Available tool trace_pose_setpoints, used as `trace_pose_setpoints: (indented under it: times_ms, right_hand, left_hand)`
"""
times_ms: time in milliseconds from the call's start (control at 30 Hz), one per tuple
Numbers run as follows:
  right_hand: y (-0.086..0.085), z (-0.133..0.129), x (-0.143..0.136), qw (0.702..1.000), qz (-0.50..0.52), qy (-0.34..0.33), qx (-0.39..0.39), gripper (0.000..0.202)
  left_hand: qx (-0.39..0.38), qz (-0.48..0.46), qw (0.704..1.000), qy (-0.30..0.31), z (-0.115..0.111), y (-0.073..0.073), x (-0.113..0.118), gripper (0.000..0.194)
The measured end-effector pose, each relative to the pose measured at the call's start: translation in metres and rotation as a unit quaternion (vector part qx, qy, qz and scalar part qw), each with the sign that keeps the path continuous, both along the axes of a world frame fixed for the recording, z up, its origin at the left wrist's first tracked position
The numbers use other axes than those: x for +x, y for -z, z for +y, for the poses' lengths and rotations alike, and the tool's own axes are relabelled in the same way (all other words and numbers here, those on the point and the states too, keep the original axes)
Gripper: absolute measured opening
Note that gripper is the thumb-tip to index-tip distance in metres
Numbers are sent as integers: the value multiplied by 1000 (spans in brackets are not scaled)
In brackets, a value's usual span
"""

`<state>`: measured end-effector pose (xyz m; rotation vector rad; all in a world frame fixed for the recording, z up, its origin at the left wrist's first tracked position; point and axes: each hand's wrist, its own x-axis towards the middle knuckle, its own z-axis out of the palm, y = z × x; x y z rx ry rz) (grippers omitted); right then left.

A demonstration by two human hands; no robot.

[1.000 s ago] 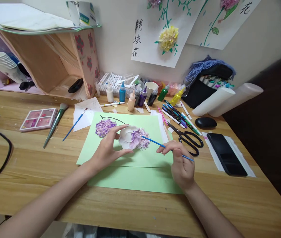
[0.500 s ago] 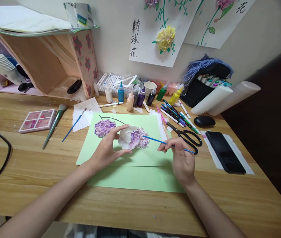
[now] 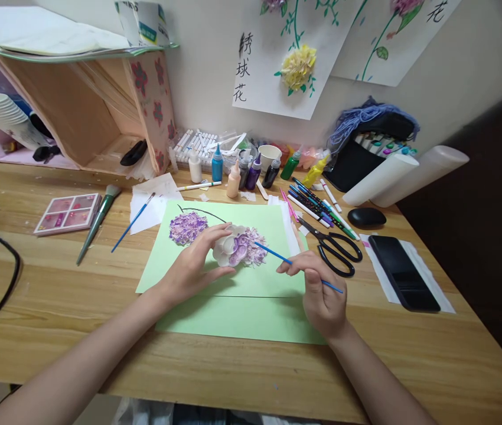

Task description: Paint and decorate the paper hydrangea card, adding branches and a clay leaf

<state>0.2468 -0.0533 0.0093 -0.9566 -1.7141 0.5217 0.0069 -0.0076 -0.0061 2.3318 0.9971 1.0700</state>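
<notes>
My left hand (image 3: 195, 262) grips a small white flower-shaped paint palette (image 3: 222, 251) by its edge, with purple paint in its right-hand wells. In my right hand (image 3: 319, 286) is a thin blue paintbrush (image 3: 273, 252), its tip at the palette's right side. Just behind the palette sits a pale purple paper flower (image 3: 257, 251), partly covered by it. To the left a darker purple paper flower (image 3: 188, 228) lies on the light green paper (image 3: 233, 316), near a drawn black curved line.
Black scissors (image 3: 335, 248), several pens (image 3: 317, 203) and a phone (image 3: 404, 273) lie to the right. Paint bottles (image 3: 233, 179) and a paper cup (image 3: 269, 158) stand along the back. On the left are a second blue brush (image 3: 133, 223), a green-handled brush (image 3: 98, 224) and a pink case (image 3: 68, 213).
My right hand has shifted slightly left and the brush is tilted more steeply, its back end lower. The left hand and palette have barely moved.
</notes>
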Motion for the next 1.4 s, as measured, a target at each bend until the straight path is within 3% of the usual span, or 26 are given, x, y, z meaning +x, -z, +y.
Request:
trace_pose_setpoints:
  times_ms: [500,800,967,1067,1200,1400]
  right_hand:
    - [2,1,0,999,10,-9,-37,28]
    - [6,2,0,993,73,5,-89,28]
    - [3,3,2,993,101,34,-47,31]
    - [2,2,5,989,132,61,15,36]
    - [6,-2,8,998,66,17,13,38]
    - [9,-3,4,999,-33,-36,18,34]
  left_hand:
    - [7,3,1000,2,-1,-2,1,67]
    - [11,4,1000,-1,0,-2,0,67]
    - [29,7,999,-25,3,-3,-2,65]
    - [66,-6,995,-81,6,-4,-5,62]
    - [88,-27,986,-138,9,-7,-8,60]
    - [87,-29,986,-136,8,-8,-7,59]
